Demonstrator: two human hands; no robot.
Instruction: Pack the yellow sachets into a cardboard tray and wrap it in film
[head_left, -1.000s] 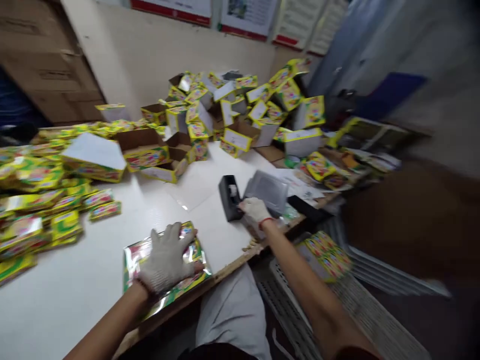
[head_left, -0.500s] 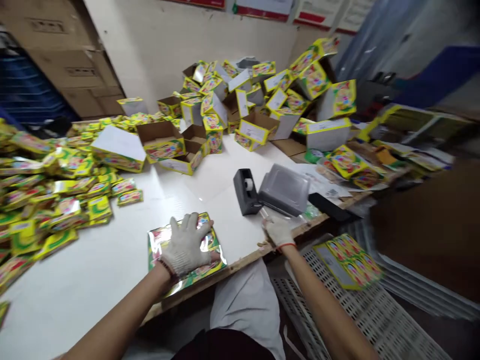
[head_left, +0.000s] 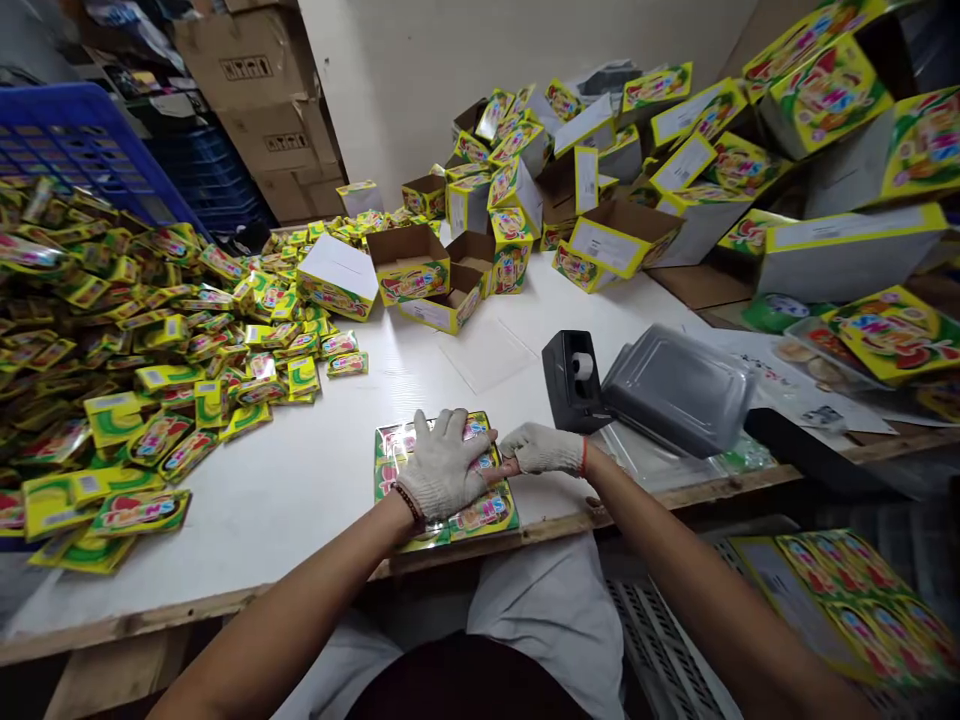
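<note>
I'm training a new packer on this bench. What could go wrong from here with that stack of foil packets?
The stack of foil packets, under the gloved left hand and right hand, sits near the bench's front edge, so it may slip off. The loose packets could get mixed in if they spread. The tilted cartons heaped behind might also slide down onto the work area.

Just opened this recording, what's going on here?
The person's gloved left hand lies spread on a small stack of foil packets on a white table, and the gloved right hand meets its fingertips. A black tape dispenser stands nearby, loose packets are heaped to the left, and open yellow cartons lie beyond.
</note>
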